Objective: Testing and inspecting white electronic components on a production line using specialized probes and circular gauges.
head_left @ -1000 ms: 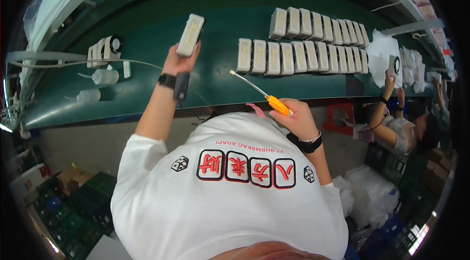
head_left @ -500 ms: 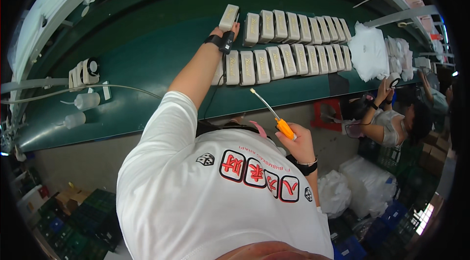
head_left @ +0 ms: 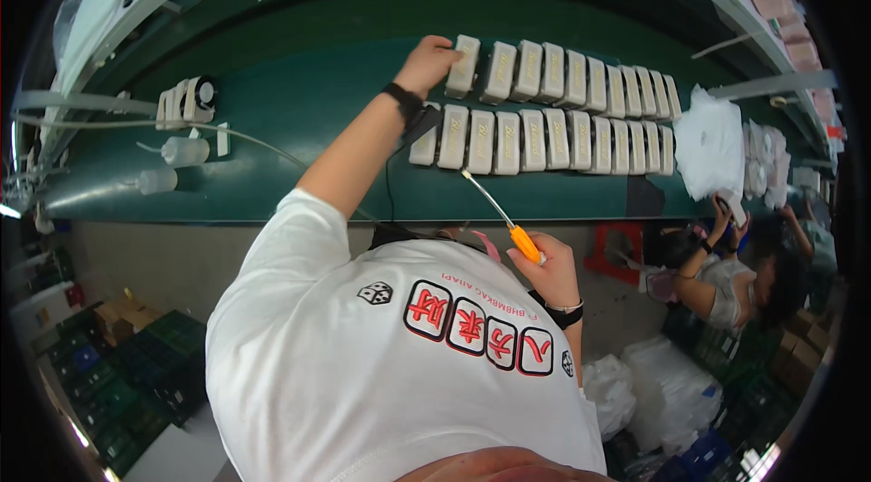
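My left hand (head_left: pixel 430 66) reaches across the bench to a beige rectangular housing (head_left: pixel 464 66) with gold lettering, at the left end of the back row. Its fingers and thumb are against the housing's left side and top; the grip is partly hidden. In my right hand (head_left: pixel 552 270), near my waist, is a screwdriver with an orange handle (head_left: pixel 524 244). Its metal shaft points up and left, the pale tip close to the front row of like housings (head_left: pixel 481 142). The back row (head_left: pixel 552 73) runs off to the right, a small gap beside the end housing.
White plastic bags (head_left: pixel 709 144) lie right of the rows on the green bench (head_left: pixel 318 132). At the left are several housings (head_left: pixel 181 103), two translucent bottles (head_left: pixel 184 152) and a hose (head_left: pixel 263 148). A co-worker (head_left: pixel 726 273) sits at the right, near a red stool (head_left: pixel 610 250).
My left hand has brought the housing it held to the left end of the back row. The view has shifted. The screwdriver stays in my right hand.
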Action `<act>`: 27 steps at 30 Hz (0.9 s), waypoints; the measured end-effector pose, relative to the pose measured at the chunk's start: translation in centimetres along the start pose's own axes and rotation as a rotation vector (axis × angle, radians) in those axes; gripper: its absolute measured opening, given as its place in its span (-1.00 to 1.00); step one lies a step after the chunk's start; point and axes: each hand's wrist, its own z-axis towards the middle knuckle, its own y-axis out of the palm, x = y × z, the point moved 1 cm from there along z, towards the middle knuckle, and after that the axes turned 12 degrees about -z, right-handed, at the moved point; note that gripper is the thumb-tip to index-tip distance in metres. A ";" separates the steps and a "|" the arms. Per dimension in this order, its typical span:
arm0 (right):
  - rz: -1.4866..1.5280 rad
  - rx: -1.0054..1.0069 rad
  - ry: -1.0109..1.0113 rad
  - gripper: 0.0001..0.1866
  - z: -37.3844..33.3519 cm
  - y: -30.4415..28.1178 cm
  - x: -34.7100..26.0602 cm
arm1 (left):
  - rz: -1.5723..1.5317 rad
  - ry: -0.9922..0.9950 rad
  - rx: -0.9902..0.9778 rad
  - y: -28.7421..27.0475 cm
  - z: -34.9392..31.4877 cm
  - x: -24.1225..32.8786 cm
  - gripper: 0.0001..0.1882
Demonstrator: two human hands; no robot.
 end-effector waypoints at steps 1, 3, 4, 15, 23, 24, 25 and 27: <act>0.000 -0.012 -0.011 -0.73 0.0 0.4 -0.1 | 0.316 0.084 0.050 -0.3 1.0 -0.6 -0.32; -0.043 -0.050 -0.029 -0.74 -0.1 0.5 -0.2 | 0.457 0.102 0.021 -0.9 3.6 -2.8 -0.12; -0.089 -0.057 -0.009 -0.74 -0.3 0.5 -0.2 | 0.580 0.155 -0.001 -1.1 5.3 -4.8 -0.03; -0.010 -0.105 0.008 -0.74 -0.1 2.4 0.4 | 0.250 0.096 0.059 -3.1 2.1 -5.2 -0.18; -0.063 -0.257 -0.102 -0.74 1.4 6.9 -6.4 | 0.418 0.474 1.120 -33.9 -4.6 1.6 -0.58; -0.060 -0.250 -0.100 -0.74 1.7 8.0 -7.4 | 0.555 0.373 1.235 -38.0 -5.5 1.9 -0.55; -0.053 -0.261 -0.093 -0.74 2.1 9.2 -8.3 | 0.720 0.358 1.290 -41.6 -6.4 2.3 -0.51; -0.045 -0.287 -0.081 -0.74 2.8 11.5 -10.3 | 1.013 0.254 1.333 -48.2 -8.6 3.1 -0.42</act>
